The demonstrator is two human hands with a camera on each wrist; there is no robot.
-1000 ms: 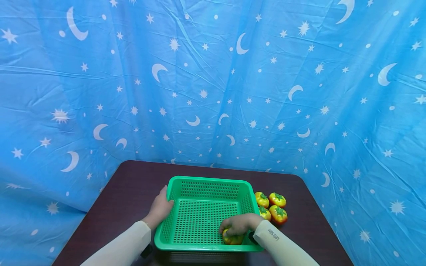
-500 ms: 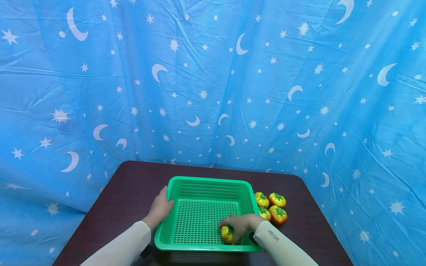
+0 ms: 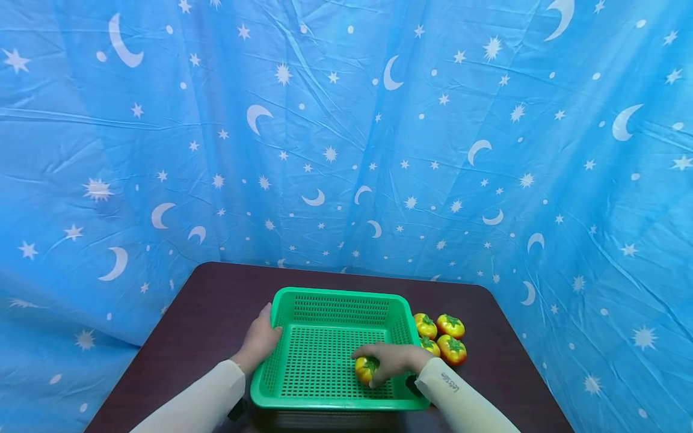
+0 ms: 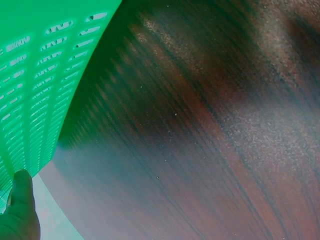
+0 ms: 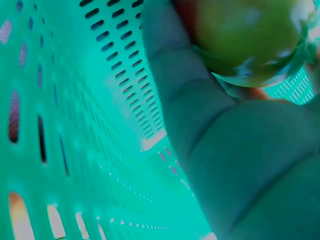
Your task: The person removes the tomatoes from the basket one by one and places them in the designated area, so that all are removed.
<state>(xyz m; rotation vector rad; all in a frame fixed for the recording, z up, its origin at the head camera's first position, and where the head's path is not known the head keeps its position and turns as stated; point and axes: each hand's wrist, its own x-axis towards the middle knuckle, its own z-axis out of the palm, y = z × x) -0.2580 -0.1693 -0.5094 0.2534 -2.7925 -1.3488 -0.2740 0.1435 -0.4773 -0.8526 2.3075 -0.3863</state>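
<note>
In the head view a green plastic basket (image 3: 337,403) with slotted walls stands on the dark table. My left hand (image 3: 261,338) grips its left side, thumb over the rim and fingers along the outside. In the left wrist view, one digit of that hand (image 4: 21,212) shows against the slotted wall (image 4: 42,65). My right hand (image 3: 395,359) reaches over the basket's right side and holds a yellow-red tomato (image 3: 364,373) with a green leafy top, low over the mesh floor. In the right wrist view, thumb (image 5: 182,82) and fingers lie around the tomato (image 5: 245,37).
Several more yellow-red tomatoes (image 3: 452,350) sit together on the table just outside the basket's right wall. The dark brown table (image 3: 227,288) has rounded far corners. Behind it hangs a blue curtain (image 3: 346,120) with white moons and stars.
My right hand has turned and shifted slightly left and away from the near wall, with the tomato in it. The basket and my left hand have stayed in place.
</note>
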